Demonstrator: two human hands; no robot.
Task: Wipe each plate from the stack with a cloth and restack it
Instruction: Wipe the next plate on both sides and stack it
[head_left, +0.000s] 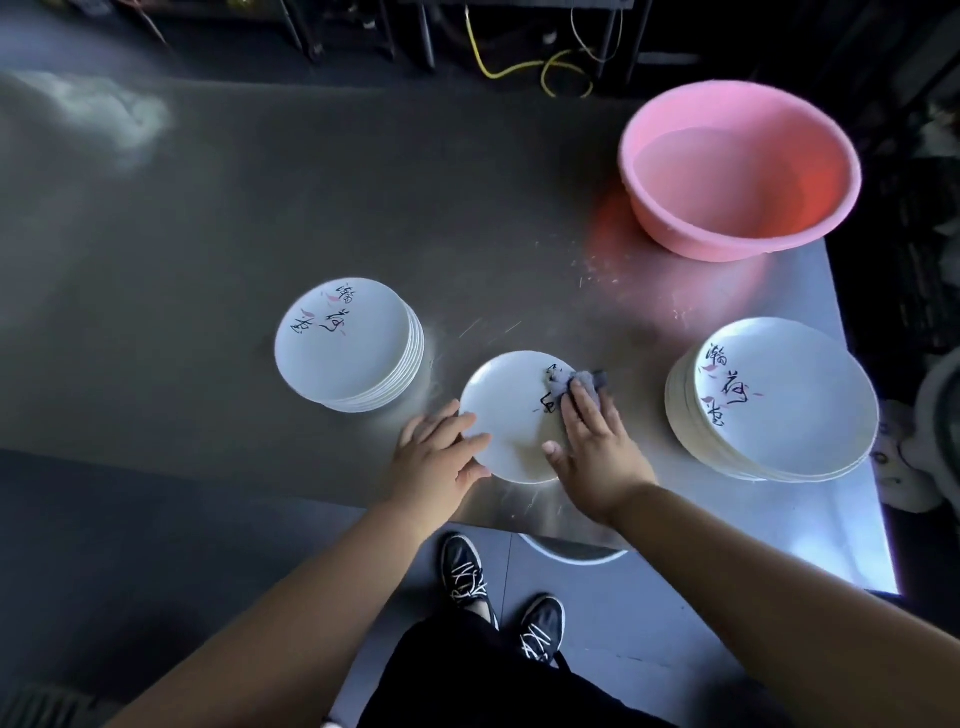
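A single white plate with black brush lettering lies flat on the steel table near its front edge. My left hand rests on the plate's left rim with straight fingers, steadying it. My right hand presses a small grey cloth flat onto the plate's right side, fingers extended over it. A stack of several matching plates stands to the left. A wider stack of plates stands to the right, close to the table's right edge.
A large pink plastic basin sits at the back right of the steel table. Cables and dark frames lie beyond the far edge. My shoes show on the floor below the front edge.
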